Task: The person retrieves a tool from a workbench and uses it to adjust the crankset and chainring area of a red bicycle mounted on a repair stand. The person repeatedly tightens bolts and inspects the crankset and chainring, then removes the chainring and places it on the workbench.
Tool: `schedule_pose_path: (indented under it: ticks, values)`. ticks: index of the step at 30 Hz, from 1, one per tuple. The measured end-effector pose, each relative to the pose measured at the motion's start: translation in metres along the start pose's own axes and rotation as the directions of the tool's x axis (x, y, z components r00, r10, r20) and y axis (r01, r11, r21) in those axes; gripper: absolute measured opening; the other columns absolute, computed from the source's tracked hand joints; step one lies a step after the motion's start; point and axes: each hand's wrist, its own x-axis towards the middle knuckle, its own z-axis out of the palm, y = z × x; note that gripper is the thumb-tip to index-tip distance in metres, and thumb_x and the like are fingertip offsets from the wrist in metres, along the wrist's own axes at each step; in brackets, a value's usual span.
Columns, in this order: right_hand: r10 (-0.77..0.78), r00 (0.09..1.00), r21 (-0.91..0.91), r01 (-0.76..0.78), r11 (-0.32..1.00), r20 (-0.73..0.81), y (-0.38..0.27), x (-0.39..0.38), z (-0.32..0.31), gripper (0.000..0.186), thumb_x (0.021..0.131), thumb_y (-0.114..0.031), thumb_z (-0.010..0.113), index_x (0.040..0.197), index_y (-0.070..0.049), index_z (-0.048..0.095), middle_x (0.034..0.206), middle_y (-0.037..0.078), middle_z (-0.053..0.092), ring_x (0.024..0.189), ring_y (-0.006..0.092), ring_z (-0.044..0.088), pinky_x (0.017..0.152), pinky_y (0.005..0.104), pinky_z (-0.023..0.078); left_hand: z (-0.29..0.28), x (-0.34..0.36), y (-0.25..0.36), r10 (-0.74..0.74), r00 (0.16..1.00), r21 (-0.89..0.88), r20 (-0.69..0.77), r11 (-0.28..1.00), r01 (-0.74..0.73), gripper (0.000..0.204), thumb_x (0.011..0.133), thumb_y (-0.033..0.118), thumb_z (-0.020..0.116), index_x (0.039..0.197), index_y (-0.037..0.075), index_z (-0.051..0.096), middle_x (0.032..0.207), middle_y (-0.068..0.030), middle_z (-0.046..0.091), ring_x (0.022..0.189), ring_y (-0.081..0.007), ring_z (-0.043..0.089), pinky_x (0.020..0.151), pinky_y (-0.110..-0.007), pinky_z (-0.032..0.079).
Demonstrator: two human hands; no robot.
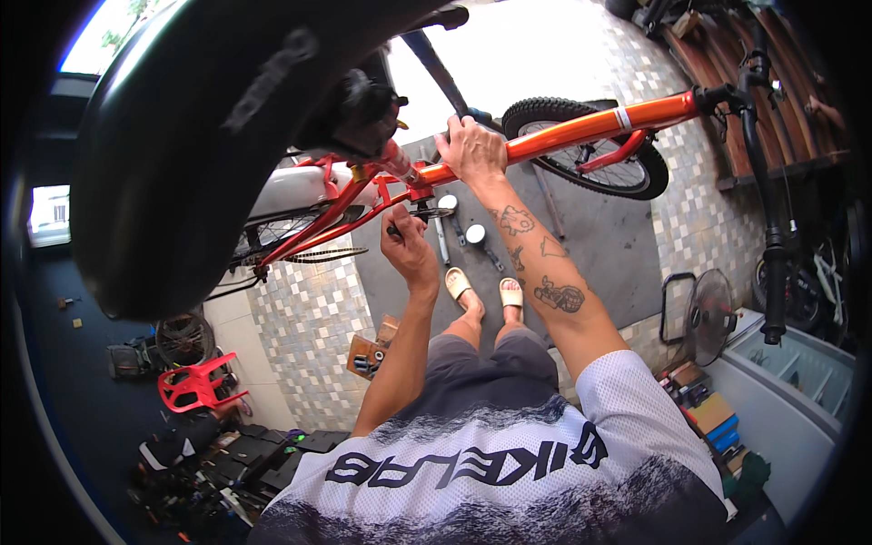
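Observation:
An orange-red bicycle frame [590, 127] stretches across in front of me, held up off the floor. My right hand [474, 150] is closed over its long tube, knuckles up. Below and left of it, my left hand [411, 250] is closed beside the crank area, near a chainring [434, 214]. A small dark end shows at its fingers; the rest of what it grips is hidden. The black saddle [182, 163] looms large at the upper left. At the right hang the black handlebar [752, 154] and the knobby front wheel [586, 150].
Two round white-topped pieces with metal bars [476, 234] lie by my feet. A wooden tray of small parts [365, 356] sits left of my legs. Farther out are a red plastic chair [195, 383], a fan [710, 318] and a glass-topped cabinet [790, 368]. Wooden slats [736, 91] stand upper right.

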Motion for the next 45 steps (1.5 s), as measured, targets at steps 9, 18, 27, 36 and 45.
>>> schedule_pose_path:
  ticks: [9,18,27,36,45]
  values:
    - [-0.018,0.998,0.005,0.019,1.000,-0.060,0.005,-0.003,0.009,0.030,0.100,-0.039,0.063,0.096,-0.009,0.067,0.080,0.010,0.072,0.070,0.0291,0.075,0.060,0.0401,0.062,0.007,-0.020,-0.009,0.035,0.997,0.006,0.068,0.999,-0.035,0.044,0.113,0.037,0.053,0.082,0.007,0.044,0.071,-0.0011,0.047,0.068,-0.0110,0.043,0.070,-0.030,0.045]
    - [-0.052,0.996,0.021,0.051,0.998,0.070,0.007,0.000,0.009,0.035,0.104,-0.041,0.057,0.097,-0.009,0.069,0.079,0.012,0.074,0.070,0.0299,0.076,0.061,0.0403,0.062,0.028,0.002,0.020,-0.083,0.993,0.105,-0.081,0.990,0.091,0.046,0.113,0.038,0.052,0.081,0.006,0.045,0.067,0.0003,0.044,0.065,-0.0101,0.042,0.069,-0.031,0.046]
    - [-0.072,0.993,0.020,0.070,0.997,0.094,0.006,0.003,0.009,0.035,0.105,-0.040,0.055,0.091,-0.012,0.072,0.078,0.010,0.075,0.070,0.0276,0.077,0.061,0.0398,0.062,0.027,-0.091,-0.021,-0.047,0.963,0.332,-0.266,0.933,0.137,0.031,0.113,0.027,0.051,0.106,-0.001,0.063,0.100,-0.0078,0.061,0.087,-0.0156,0.059,0.087,-0.034,0.056]
    - [-0.090,0.989,-0.003,0.091,0.996,0.114,0.006,0.004,0.008,0.040,0.107,-0.040,0.051,0.089,-0.013,0.074,0.074,0.009,0.075,0.066,0.0284,0.076,0.058,0.0408,0.062,-0.007,-0.082,-0.006,-0.414,0.905,0.445,-0.092,0.796,0.410,0.031,0.110,0.025,0.051,0.115,-0.004,0.063,0.089,-0.0103,0.065,0.076,-0.0158,0.060,0.068,-0.035,0.053]
    - [-0.086,0.983,0.014,0.085,0.996,0.161,0.005,0.004,0.005,0.035,0.105,-0.040,0.054,0.092,-0.014,0.073,0.075,0.009,0.076,0.072,0.0286,0.077,0.064,0.0408,0.062,-0.005,-0.079,-0.003,-0.417,0.896,0.571,-0.154,0.702,0.425,0.032,0.107,0.017,0.048,0.131,-0.003,0.050,0.076,-0.0093,0.059,0.069,-0.0191,0.055,0.067,-0.038,0.045]
